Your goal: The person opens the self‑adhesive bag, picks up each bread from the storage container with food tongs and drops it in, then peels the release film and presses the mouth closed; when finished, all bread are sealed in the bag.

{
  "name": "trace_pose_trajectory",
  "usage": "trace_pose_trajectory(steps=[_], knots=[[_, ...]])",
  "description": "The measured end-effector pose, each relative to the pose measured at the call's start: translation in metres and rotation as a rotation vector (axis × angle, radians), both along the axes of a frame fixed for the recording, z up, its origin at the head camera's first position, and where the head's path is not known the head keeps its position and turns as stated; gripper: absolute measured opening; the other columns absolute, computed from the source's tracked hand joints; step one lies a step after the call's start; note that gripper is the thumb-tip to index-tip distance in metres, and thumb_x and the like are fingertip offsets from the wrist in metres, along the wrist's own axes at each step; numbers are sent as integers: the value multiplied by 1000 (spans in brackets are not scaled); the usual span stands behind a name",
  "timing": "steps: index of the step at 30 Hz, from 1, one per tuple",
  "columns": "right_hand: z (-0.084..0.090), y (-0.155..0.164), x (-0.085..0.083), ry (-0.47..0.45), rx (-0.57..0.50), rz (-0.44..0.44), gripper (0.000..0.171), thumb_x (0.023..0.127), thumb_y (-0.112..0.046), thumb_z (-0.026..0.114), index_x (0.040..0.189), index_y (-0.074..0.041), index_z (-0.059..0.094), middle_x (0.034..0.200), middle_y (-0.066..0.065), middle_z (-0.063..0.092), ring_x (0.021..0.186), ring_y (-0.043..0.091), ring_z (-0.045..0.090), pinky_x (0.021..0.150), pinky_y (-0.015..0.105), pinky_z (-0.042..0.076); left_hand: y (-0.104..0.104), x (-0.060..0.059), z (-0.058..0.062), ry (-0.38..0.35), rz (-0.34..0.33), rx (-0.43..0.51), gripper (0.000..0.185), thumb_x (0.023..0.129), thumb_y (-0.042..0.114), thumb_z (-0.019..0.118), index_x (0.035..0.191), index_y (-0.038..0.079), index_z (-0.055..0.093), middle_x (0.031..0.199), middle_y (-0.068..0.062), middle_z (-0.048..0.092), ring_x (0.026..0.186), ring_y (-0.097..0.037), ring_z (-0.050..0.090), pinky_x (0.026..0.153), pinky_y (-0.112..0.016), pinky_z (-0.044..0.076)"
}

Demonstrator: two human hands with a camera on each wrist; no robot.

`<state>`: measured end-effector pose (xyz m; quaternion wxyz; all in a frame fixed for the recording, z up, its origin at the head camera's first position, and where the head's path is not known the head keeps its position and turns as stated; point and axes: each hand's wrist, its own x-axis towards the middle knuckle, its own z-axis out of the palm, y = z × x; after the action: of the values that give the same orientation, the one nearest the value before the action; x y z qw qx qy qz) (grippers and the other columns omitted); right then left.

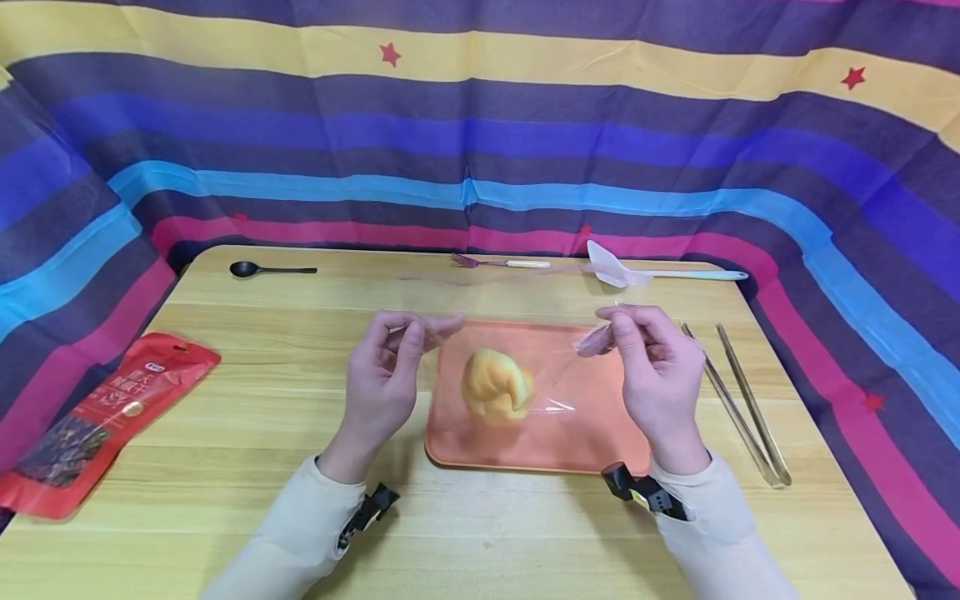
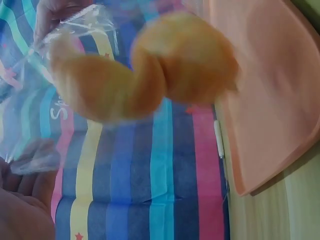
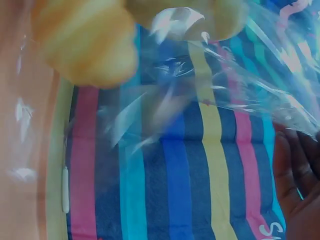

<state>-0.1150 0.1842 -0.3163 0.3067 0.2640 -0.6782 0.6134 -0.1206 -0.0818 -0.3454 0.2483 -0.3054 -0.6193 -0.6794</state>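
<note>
both hands, left (image 1: 382, 375) and right (image 1: 656, 375), pinch a clear bag (image 1: 558, 367) holding a bun (image 1: 497, 387) over an orange tray (image 1: 465, 442); tongs (image 1: 738, 408), red packet (image 1: 97, 417) flank it on the wooden table (image 1: 225, 467).

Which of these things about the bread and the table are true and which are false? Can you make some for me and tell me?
1. Both hands, the left hand and the right hand, pinch a clear plastic bag. True.
2. The bread roll sits inside a blue bowl. False: it is in the clear plastic bag, over the orange tray.
3. A red snack packet lies on the left side of the wooden table. True.
4. The black spoon lies on the orange tray. False: it lies at the far left of the table, away from the tray.
5. The metal tongs lie to the right of the tray. True.
</note>
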Motion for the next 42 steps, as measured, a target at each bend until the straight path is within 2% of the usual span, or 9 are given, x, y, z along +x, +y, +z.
trace_pose_trajectory(steps=[2, 9, 18, 22, 27, 36, 39, 41, 42], knots=[[1, 0, 0, -1, -12, -7, 13, 96, 9, 55, 93, 16, 65, 70, 15, 68, 66, 15, 68, 66, 23, 56, 0, 0, 0, 5, -11, -17, 10, 101, -8, 44, 106, -13, 51, 103, -23, 70, 96, -31, 70, 84, -45, 56], [1, 4, -2, -86, 221, -78, 15, 94, 9, 58, 95, 2, 71, 80, 9, 71, 71, 16, 65, 66, 24, 54, 0, -2, -3, -31, -40, -36, 20, 100, -9, 45, 114, -12, 59, 108, -24, 69, 99, -31, 69, 83, -43, 56], [0, 6, -5, -134, 200, -114, 12, 95, 5, 58, 88, 3, 67, 75, 9, 66, 70, 15, 63, 68, 22, 53, -1, -5, 0, -144, -61, 28, 14, 100, -1, 51, 101, -12, 59, 106, -23, 69, 99, -35, 68, 88, -47, 54], [-1, 7, -5, -132, 189, -144, 14, 95, 4, 57, 83, 3, 64, 72, 9, 64, 68, 13, 61, 66, 21, 51, 1, -7, 0, -158, -55, 22, 14, 100, -1, 52, 99, -11, 62, 102, -22, 71, 94, -34, 70, 84, -46, 56], [-5, 8, -8, -159, 203, -177, 15, 97, 3, 56, 86, 3, 66, 73, 10, 65, 68, 14, 61, 65, 21, 51, 2, -8, 1, -171, -69, 1, 20, 101, -1, 51, 115, -10, 63, 103, -21, 71, 95, -34, 70, 83, -35, 57], [-5, 6, -11, -133, 231, -256, 9, 95, 2, 60, 98, 3, 68, 82, 10, 69, 75, 13, 63, 69, 19, 50, 2, -9, 4, -138, -33, -38, 19, 101, -1, 52, 109, -8, 67, 106, -17, 71, 97, -30, 69, 84, -42, 56], [-1, 1, -11, -70, 198, -308, 12, 92, 4, 60, 102, 8, 65, 90, 13, 67, 84, 15, 62, 74, 20, 50, 3, -9, 5, -143, -8, -55, 21, 100, -1, 53, 115, -7, 66, 105, -15, 72, 88, -25, 71, 61, -19, 54], [5, -5, -11, 15, 158, -365, 17, 91, 1, 59, 104, 11, 62, 97, 17, 64, 91, 19, 60, 79, 24, 50, 3, -9, 5, -143, 3, -64, 23, 100, -1, 53, 118, -5, 66, 104, -14, 72, 85, -24, 72, 43, -14, 37], [8, -9, -11, 85, 140, -409, 19, 90, -1, 59, 104, 11, 61, 98, 20, 63, 94, 22, 58, 83, 26, 48, 3, -9, 6, -142, -8, -59, 23, 100, -1, 52, 119, -5, 65, 105, -14, 72, 85, -24, 72, 44, -13, 38]])
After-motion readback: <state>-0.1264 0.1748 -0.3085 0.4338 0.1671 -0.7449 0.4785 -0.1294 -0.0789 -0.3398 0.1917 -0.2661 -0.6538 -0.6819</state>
